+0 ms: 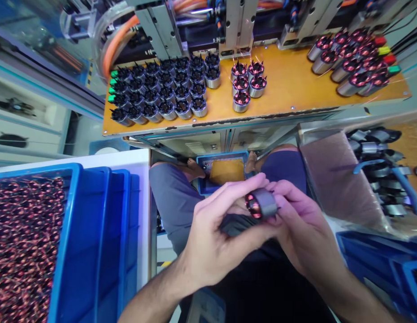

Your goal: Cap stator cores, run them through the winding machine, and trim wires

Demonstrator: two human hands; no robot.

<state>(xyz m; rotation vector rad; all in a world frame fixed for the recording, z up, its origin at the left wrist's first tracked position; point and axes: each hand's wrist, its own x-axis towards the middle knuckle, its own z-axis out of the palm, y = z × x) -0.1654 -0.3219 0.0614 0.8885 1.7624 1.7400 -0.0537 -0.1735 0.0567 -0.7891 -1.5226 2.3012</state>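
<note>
Above my lap, a motor stator (266,203) with a grey metal shell and copper windings lies on its side between my two hands. My left hand (218,229) grips it with fingers over the top and thumb below. At its other end, the fingertips of my right hand (302,224) close on the rim; what they pinch there is partly hidden. On the orange bench (282,105) ahead stand several wound stators (241,101) in a small group. Rows of stators with black tops and no copper showing (166,110) fill the bench's left part.
More wound stators (353,85) lean together at the bench's right end. Machine fixtures (240,27) rise behind the bench. Nested blue bins (69,224) on my left hold many copper-wound parts. A box with metal shells (373,148) is on my right. Below is a blue tray (201,184).
</note>
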